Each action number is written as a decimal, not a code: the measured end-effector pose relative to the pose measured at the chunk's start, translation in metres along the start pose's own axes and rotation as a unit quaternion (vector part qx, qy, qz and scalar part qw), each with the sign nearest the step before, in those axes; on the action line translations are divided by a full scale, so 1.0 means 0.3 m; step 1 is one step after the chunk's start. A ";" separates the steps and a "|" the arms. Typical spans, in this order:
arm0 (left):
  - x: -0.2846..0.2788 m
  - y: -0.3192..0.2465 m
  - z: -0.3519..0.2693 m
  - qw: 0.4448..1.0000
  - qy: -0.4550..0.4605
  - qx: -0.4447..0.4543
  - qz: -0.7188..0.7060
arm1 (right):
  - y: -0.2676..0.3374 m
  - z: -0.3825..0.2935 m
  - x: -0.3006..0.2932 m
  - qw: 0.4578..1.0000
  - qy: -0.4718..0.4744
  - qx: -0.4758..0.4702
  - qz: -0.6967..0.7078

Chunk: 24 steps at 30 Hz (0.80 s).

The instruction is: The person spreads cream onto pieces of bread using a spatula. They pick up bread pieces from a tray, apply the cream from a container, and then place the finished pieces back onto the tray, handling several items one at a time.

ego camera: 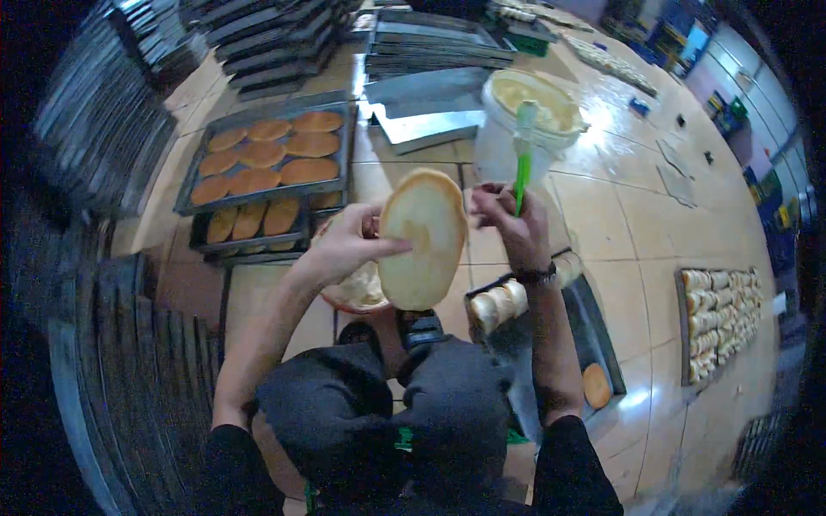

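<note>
Between thumb and fingers, my left hand (352, 242) holds up a flat oval sponge cake (423, 242), its pale face showing. My right hand (516, 222) grips the green handle of a spatula (523, 164), whose pale, smeared blade stands upright in front of a white bucket (516, 142) of cream. Behind the held cake, a red-rimmed bowl (361, 291) of cream is partly hidden. Under my right forearm, a dark tray (600, 335) carries a row of cream-coloured rolls (500, 303) and one loose brown oval cake (596, 386).
At the left, a metal tray (264, 192) of brown oval cakes lies on other filled trays. Metal trays (432, 45) are stacked at the back, with more stacks (103, 109) along the left. A full tray of rolls (723, 322) lies on the tiled floor at the right.
</note>
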<state>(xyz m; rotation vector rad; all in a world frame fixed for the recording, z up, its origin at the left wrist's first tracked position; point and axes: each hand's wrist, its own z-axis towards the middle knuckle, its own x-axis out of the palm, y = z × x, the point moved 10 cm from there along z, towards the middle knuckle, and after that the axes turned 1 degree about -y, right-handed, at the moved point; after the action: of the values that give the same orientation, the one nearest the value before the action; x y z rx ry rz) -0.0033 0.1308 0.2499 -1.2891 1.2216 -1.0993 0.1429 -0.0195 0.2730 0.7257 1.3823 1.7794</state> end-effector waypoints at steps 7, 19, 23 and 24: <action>-0.234 0.075 -0.233 0.960 -0.237 0.000 -0.150 | -0.101 -0.105 0.445 0.976 0.165 0.134 0.037; -0.480 0.269 -0.450 0.858 -0.297 0.106 -0.404 | -0.406 0.059 0.506 0.961 0.205 0.101 -0.158; -0.512 0.329 -0.539 0.795 -0.341 0.133 -0.484 | -0.588 0.062 0.470 0.837 0.268 -0.078 -0.471; -0.532 0.378 -0.587 0.800 -0.398 0.116 -0.433 | -0.628 0.046 0.482 0.745 0.274 -0.112 -0.597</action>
<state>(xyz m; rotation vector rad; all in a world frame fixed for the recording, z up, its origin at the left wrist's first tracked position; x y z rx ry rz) -0.1997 0.2784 0.1549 -1.8854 -0.1938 -1.0495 0.1152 0.1328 0.0925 -0.8050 1.3984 1.0084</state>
